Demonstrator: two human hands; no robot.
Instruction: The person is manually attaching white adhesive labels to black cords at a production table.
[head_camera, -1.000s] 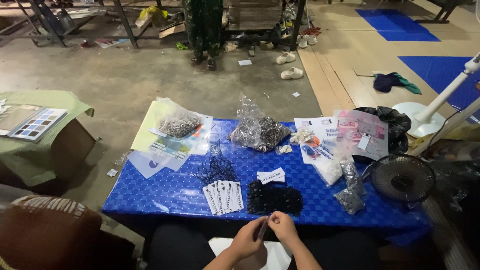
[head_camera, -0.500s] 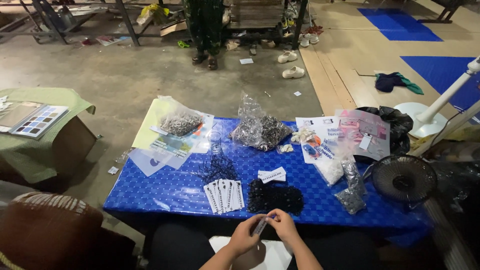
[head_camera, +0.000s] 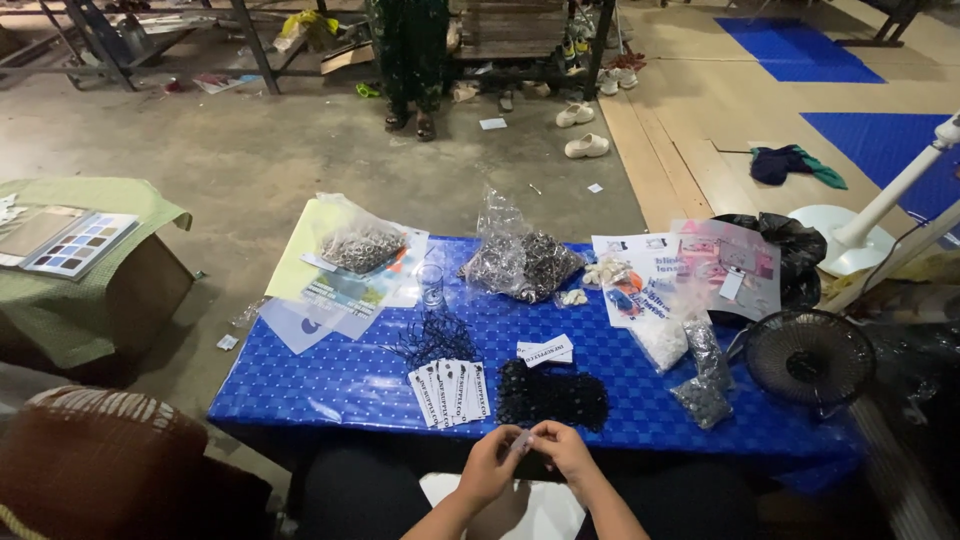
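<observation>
My left hand (head_camera: 492, 464) and my right hand (head_camera: 564, 449) meet at the near edge of a low table with a blue patterned cloth (head_camera: 350, 385). Together their fingertips pinch a small pale item (head_camera: 522, 440), too small to identify. Just beyond my hands lies a heap of small black pieces (head_camera: 552, 393). A fanned row of white printed cards (head_camera: 449, 391) sits to its left, and another white card (head_camera: 545, 351) lies behind it.
Clear bags of small dark parts (head_camera: 520, 262) (head_camera: 360, 247), a clear cup (head_camera: 431, 284), printed sheets (head_camera: 645, 275) and small filled bags (head_camera: 700, 375) cover the table. A small black fan (head_camera: 810, 357) stands at right. A green-draped box (head_camera: 95, 265) is at left. A person's legs (head_camera: 410, 70) stand far back.
My hands have stayed at the table's near edge, working the small item between the fingertips. Nothing on the table has moved.
</observation>
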